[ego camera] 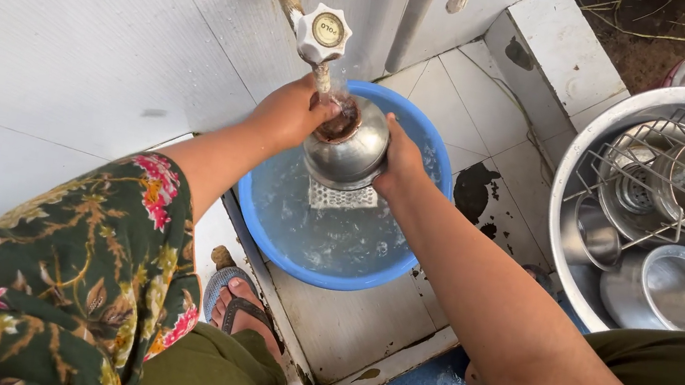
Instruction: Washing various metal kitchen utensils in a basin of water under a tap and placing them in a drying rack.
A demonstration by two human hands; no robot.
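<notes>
Both hands grip pot [350, 150] | left hand [289, 112] at mouth, right hand [401, 161] cupping side | mouth tilts toward tap [321, 34], seemingly under stream | above blue basin [419, 258]

Big steel basin [579, 155] right, holding wire rack [680, 171], steel bowls [671, 292]; sandalled foot [245, 309] on tiles.

Both arms extend forward, bare from the patterned short sleeves down. The left hand [291, 112] is raised, wrist bent, fingers curled inward in a grip. The right hand [401, 163] sits just beside it, palm turned inward, fingers cupped and closed. The hands are near, not touching.
</notes>
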